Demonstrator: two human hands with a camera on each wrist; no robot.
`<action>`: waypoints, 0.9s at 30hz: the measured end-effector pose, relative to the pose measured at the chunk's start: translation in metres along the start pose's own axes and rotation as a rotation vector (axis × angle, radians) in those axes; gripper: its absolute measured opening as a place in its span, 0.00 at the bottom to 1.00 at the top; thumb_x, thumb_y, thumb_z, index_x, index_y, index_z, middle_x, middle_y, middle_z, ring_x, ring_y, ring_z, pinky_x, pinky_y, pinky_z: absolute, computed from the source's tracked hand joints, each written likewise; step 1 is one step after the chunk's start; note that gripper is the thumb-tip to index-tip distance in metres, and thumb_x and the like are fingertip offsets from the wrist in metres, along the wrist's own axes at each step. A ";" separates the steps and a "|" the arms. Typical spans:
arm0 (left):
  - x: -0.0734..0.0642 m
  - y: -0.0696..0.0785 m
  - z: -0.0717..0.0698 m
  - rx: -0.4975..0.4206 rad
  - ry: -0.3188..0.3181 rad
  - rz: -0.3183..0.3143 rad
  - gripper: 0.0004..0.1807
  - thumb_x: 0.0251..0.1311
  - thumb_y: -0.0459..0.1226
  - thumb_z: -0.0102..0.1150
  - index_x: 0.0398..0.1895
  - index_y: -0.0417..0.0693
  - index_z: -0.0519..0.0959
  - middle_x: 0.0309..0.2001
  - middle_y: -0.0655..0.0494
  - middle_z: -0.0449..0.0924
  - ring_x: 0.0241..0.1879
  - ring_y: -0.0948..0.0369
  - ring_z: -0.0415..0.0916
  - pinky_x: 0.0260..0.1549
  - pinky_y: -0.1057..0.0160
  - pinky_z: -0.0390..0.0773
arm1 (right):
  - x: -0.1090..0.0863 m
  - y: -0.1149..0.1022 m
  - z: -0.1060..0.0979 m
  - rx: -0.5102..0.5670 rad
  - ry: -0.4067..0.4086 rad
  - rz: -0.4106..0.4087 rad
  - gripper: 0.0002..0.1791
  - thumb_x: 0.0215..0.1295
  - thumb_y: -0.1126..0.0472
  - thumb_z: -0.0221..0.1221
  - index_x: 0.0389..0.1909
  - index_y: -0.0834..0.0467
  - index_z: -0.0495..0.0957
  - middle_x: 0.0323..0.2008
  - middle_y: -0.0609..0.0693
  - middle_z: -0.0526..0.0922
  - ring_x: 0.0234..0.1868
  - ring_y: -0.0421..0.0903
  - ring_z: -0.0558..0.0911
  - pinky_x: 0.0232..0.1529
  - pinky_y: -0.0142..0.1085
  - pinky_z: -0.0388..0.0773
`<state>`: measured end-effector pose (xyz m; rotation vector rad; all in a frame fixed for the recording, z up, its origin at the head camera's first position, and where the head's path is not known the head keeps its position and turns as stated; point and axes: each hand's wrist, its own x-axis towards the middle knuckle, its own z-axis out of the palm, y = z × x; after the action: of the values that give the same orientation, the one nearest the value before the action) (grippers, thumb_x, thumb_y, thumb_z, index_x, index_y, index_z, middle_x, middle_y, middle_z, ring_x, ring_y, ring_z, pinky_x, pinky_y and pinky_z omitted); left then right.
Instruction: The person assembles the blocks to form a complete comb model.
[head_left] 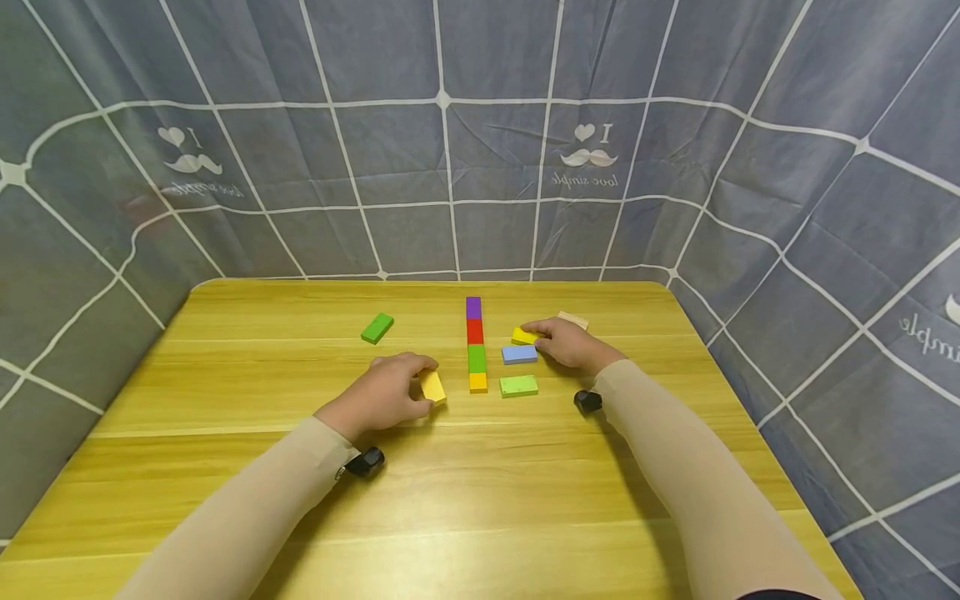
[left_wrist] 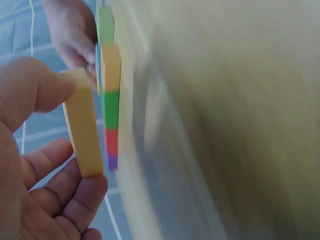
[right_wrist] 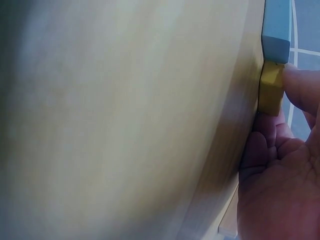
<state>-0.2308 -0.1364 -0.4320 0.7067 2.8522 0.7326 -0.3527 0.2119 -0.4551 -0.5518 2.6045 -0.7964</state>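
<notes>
My left hand (head_left: 381, 392) pinches a light yellow block (head_left: 433, 388) between thumb and fingertips, left of a straight row of blocks. In the left wrist view this yellow block (left_wrist: 84, 127) appears held on end between thumb and fingers. The row runs away from me: an orange-yellow block (head_left: 477, 383), a green block (head_left: 477, 358), a red block (head_left: 475, 332) and a purple block (head_left: 473, 307). Right of the row, my right hand (head_left: 567, 343) grips a darker yellow block (head_left: 522, 337) at the table. The right wrist view shows the thumb against this yellow block (right_wrist: 271, 89).
A blue block (head_left: 519, 355) lies just nearer than the right hand's block, and a light green block (head_left: 518, 386) nearer still. Behind the right hand a pale wooden block (head_left: 573, 320) partly shows. Another green block (head_left: 377, 328) lies far left on the wooden table (head_left: 465, 517).
</notes>
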 end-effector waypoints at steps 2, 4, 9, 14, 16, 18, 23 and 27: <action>0.000 0.008 0.004 0.002 -0.026 0.037 0.34 0.59 0.42 0.72 0.68 0.39 0.77 0.63 0.47 0.83 0.59 0.52 0.80 0.70 0.42 0.67 | -0.001 0.000 -0.001 -0.001 -0.003 -0.001 0.27 0.83 0.62 0.50 0.79 0.54 0.67 0.79 0.57 0.68 0.81 0.60 0.64 0.79 0.56 0.63; 0.001 0.015 0.008 -0.003 -0.050 0.067 0.33 0.58 0.42 0.73 0.67 0.40 0.77 0.63 0.48 0.83 0.60 0.53 0.80 0.71 0.42 0.66 | -0.001 -0.001 -0.001 -0.005 -0.004 -0.005 0.27 0.83 0.62 0.50 0.79 0.54 0.67 0.79 0.57 0.68 0.81 0.60 0.64 0.79 0.56 0.63; 0.004 0.028 0.019 -0.003 -0.101 0.120 0.31 0.58 0.42 0.73 0.64 0.40 0.79 0.60 0.49 0.85 0.54 0.56 0.79 0.71 0.45 0.67 | 0.001 0.001 -0.001 -0.021 -0.004 -0.010 0.27 0.83 0.62 0.51 0.79 0.53 0.67 0.78 0.58 0.68 0.81 0.60 0.64 0.79 0.56 0.63; 0.006 0.034 0.028 0.021 -0.148 0.149 0.30 0.59 0.41 0.73 0.64 0.41 0.80 0.57 0.52 0.85 0.47 0.59 0.76 0.70 0.47 0.69 | 0.002 0.003 -0.001 -0.024 -0.003 -0.007 0.27 0.83 0.61 0.51 0.79 0.53 0.67 0.78 0.57 0.69 0.81 0.59 0.64 0.79 0.56 0.63; 0.007 0.036 0.031 0.028 -0.158 0.161 0.29 0.60 0.41 0.73 0.64 0.41 0.80 0.57 0.52 0.84 0.48 0.59 0.77 0.69 0.47 0.70 | 0.001 0.003 -0.001 -0.021 -0.003 -0.005 0.27 0.83 0.61 0.51 0.79 0.53 0.67 0.78 0.57 0.69 0.81 0.59 0.64 0.79 0.55 0.63; 0.007 0.037 0.034 0.033 -0.162 0.171 0.27 0.61 0.41 0.73 0.63 0.43 0.81 0.58 0.54 0.84 0.48 0.59 0.77 0.68 0.48 0.71 | 0.001 0.003 -0.001 -0.020 -0.005 -0.006 0.27 0.83 0.61 0.51 0.79 0.53 0.67 0.78 0.56 0.69 0.81 0.59 0.64 0.79 0.55 0.63; 0.009 0.039 0.038 0.036 -0.135 0.191 0.26 0.62 0.44 0.74 0.62 0.47 0.83 0.58 0.55 0.81 0.52 0.59 0.77 0.65 0.48 0.72 | 0.001 0.000 -0.002 -0.022 0.000 -0.005 0.26 0.83 0.61 0.51 0.79 0.53 0.68 0.78 0.57 0.69 0.81 0.59 0.64 0.79 0.55 0.63; 0.010 0.040 0.039 0.054 -0.113 0.177 0.26 0.63 0.46 0.74 0.63 0.50 0.84 0.57 0.56 0.79 0.54 0.58 0.75 0.61 0.47 0.71 | 0.002 0.001 -0.002 -0.029 0.003 0.003 0.26 0.83 0.61 0.51 0.79 0.52 0.68 0.78 0.57 0.69 0.81 0.59 0.64 0.79 0.56 0.63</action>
<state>-0.2149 -0.0836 -0.4471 0.9860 2.7411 0.6178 -0.3555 0.2127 -0.4542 -0.5556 2.6227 -0.7595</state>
